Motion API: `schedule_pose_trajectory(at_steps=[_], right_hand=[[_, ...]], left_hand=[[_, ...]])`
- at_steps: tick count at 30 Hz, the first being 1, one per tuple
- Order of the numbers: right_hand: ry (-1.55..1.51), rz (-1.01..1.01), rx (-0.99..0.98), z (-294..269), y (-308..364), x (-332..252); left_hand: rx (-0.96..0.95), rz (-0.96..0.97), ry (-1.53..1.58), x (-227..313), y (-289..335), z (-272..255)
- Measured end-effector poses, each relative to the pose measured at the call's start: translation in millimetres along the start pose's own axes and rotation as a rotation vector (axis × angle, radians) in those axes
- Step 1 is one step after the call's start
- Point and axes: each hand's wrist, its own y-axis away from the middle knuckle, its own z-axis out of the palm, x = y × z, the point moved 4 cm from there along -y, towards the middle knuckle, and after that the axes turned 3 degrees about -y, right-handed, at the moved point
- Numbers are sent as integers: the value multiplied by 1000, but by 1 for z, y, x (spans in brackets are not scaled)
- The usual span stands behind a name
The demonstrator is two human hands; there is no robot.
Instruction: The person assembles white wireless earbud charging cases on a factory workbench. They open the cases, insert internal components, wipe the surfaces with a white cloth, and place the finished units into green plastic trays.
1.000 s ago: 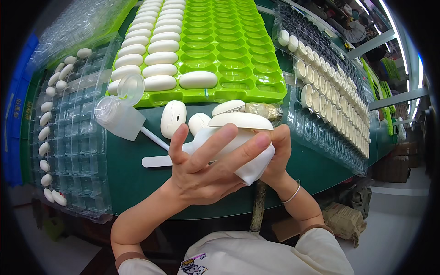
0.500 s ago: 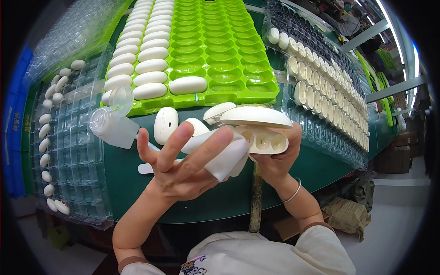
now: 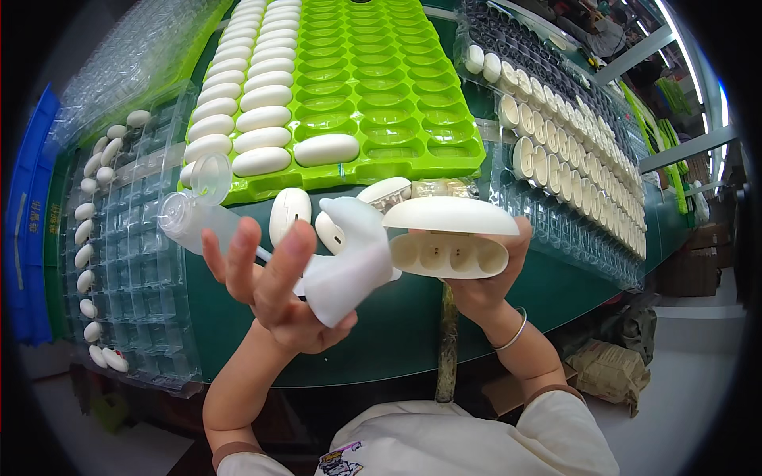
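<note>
My right hand (image 3: 480, 293) grips a white earbud charging case (image 3: 450, 216) from its right end and underneath. Its lid is raised, and rounded wells show inside. A crumpled white cloth (image 3: 349, 270) hangs from my left hand (image 3: 278, 301), pinched near the thumb while the other fingers are spread. The cloth is just left of the case. Behind my hands lie closed white cases (image 3: 290, 218) and another white piece (image 3: 386, 192), partly covered by the cloth. A translucent bottle (image 3: 202, 224) with its cap flipped up stands beyond my left fingertips.
A lime-green tray (image 3: 381, 168) at the back holds rows of white oval cases on its left. Clear trays (image 3: 147, 309) at left carry several small white pieces. At right, trays (image 3: 548, 218) hold rows of cream shells. A blue crate (image 3: 32, 238) stands far left.
The cloth has come away from the case's wells toward the left with my left hand. The open case now faces me more squarely, its wells uncovered.
</note>
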Motion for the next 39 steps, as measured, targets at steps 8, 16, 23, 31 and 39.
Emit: schedule_pose_trajectory(at_steps=[8,16,23,31,39], right_hand=[[303,-133,-142,7,0,1],[331,23,-39,-4,9,17],[415,-99,-73,2,4,5],[356,-60,-82,2,0,1],[282,61,-35,-1,0,-3]], left_hand=[[-16,192,-78,34,0,6],[-20,-22,-58,24,-6,6],[9,-41,-32,25,-3,3],[-40,166,-161,16,-3,6],[-47,111,-227,-2,-5,4]])
